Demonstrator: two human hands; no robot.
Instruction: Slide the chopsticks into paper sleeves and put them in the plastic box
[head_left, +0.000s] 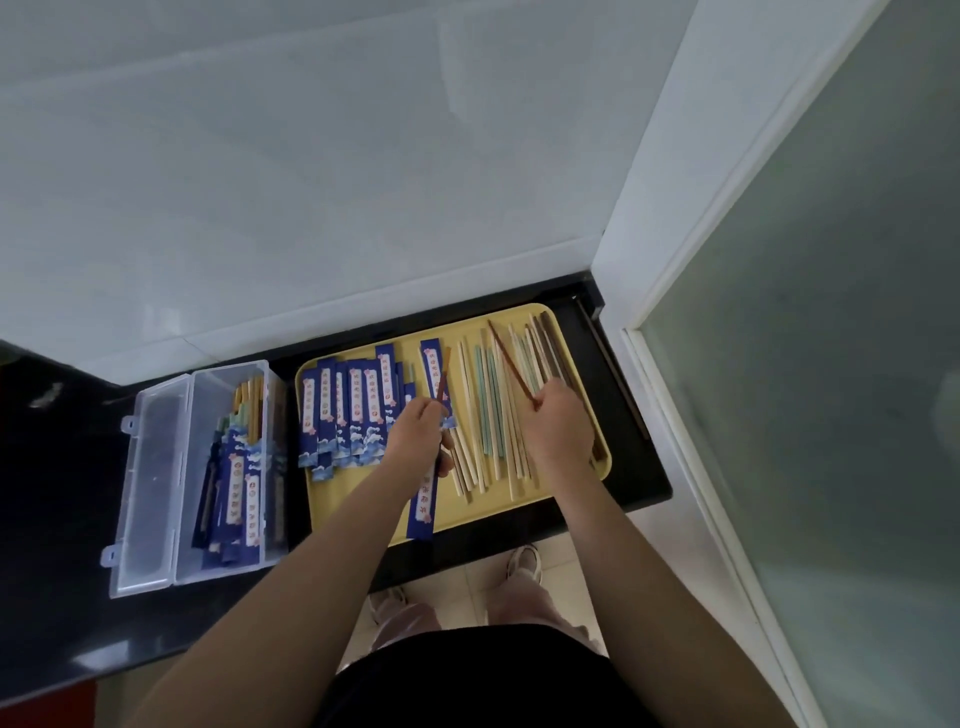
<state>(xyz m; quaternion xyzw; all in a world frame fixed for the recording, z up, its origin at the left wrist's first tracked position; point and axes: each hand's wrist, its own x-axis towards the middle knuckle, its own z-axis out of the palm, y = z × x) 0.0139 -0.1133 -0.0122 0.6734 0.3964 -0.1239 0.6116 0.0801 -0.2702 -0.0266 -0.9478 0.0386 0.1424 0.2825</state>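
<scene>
Your left hand (418, 434) is curled around a blue paper sleeve (423, 501), a flat, narrow strip printed with white waves and a pale label. Its long axis runs toward you and slightly left, the near end reaching past the front rim of the yellow tray (524, 501). A thin reddish-brown chopstick (443, 382) sticks out beyond your left fingers, pointing away from you and a little right.

Your right hand (558, 423) pinches a second reddish-brown chopstick (511, 366) at its near end; the slim stick slants away from you and to the left, lifted over the loose chopsticks (491, 415). Those lie between and under your hands: pale wooden, light green and dark brown sticks, mostly lengthwise away from you, slightly fanned.

Just left of your left hand, a row of empty blue sleeves (343, 415) overlaps on the smooth tray, also lengthwise. Farther left, well apart on the glossy black countertop (52, 519), the clear plastic box (228, 478) stands with its hinged lid (148, 493) open, holding sleeved chopsticks (239, 467) with their ends pointing away from you.
</scene>
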